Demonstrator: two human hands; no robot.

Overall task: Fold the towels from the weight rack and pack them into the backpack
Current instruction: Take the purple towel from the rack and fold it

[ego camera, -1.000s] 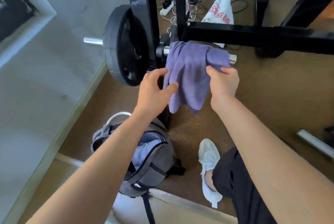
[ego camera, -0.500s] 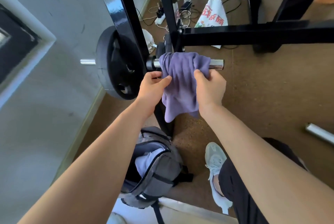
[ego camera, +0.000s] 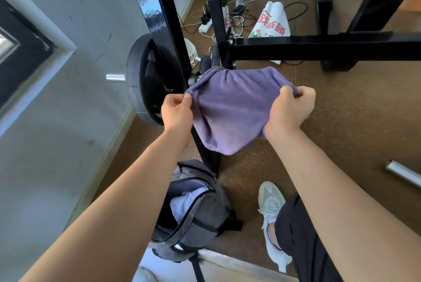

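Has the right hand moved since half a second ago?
Yes. The right hand has gone rightward, farther from the black weight plate, drawing the purple towel out wide. The left hand stays beside the plate.

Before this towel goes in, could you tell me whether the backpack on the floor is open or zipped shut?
Open. The backpack has its zipper parted at the top, and pale lilac cloth shows inside the gap.

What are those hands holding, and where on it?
Both grip the purple towel by its upper edge: left hand pinches the left corner, right hand the right.
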